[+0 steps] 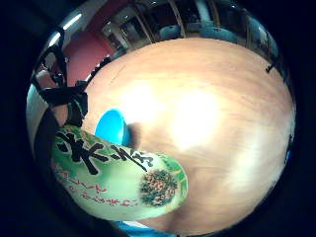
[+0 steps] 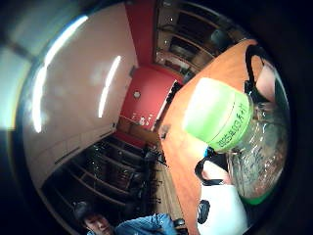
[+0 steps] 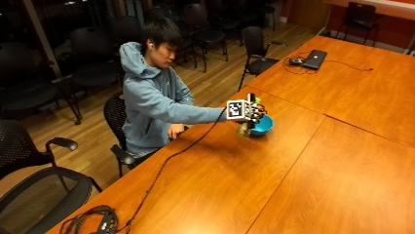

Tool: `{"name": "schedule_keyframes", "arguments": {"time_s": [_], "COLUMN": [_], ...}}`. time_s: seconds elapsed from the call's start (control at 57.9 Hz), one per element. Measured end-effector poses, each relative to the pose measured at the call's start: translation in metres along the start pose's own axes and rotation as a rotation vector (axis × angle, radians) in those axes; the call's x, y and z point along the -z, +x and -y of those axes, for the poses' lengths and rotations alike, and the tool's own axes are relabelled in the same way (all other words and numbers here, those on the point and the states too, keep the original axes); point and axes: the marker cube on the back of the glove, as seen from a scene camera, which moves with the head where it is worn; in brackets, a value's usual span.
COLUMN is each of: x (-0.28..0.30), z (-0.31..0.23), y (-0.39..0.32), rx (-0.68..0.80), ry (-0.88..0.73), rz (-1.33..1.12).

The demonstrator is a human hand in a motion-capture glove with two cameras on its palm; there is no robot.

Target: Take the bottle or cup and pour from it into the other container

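Surface: a large wooden table [image 3: 311,161] made of several joined panels, orange-brown, with light glare patches in the little-finger palm view. A laptop [image 3: 315,59] with a cable lies at the far end, well apart from the blue bowl [image 3: 262,126]. A black cable runs along the table edge nearest the seated person toward a coiled bundle [image 3: 91,222] at the near corner. Room: wood plank floor, rows of black office chairs [image 3: 39,165] behind and beside the person, a red wall [image 2: 146,93] and long ceiling light strips in the thumb-side palm view.

Hand: the person's right arm is extended straight out over the table, sleeve level. The gloved right hand [image 3: 252,113] is raised just above the blue bowl, fingers curled round a bottle [image 3: 245,127]. The bottle is clear plastic with a green label [image 1: 116,180] bearing black characters, and a green cap [image 2: 215,117]. It hangs held off the table, tilted, immediately beside and partly over the bowl. The bowl stands on the table directly under the hand. The other hand rests low, near the person's lap.
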Motion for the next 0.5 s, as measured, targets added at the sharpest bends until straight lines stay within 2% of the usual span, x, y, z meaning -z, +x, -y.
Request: {"name": "schedule_keyframes", "arguments": {"time_s": [0.052, 0.121, 0.19, 0.277, 0.346, 0.415, 0.501], "x": [-0.002, -0.016, -0.019, -0.024, -0.028, 0.002, 0.009], "z": [-0.012, 0.003, -0.001, 0.019, 0.025, 0.040, 0.052], "y": [-0.013, -0.010, -0.034, -0.020, -0.024, -0.025, -0.033], "rx": [-0.008, 0.004, -0.028, -0.014, -0.012, -0.006, -0.002], "ry": [-0.154, -0.092, -0.212, -0.207, -0.256, -0.324, -0.376], "rz": [0.005, -0.117, -0.071, -0.332, -0.429, -0.509, -0.639]}}
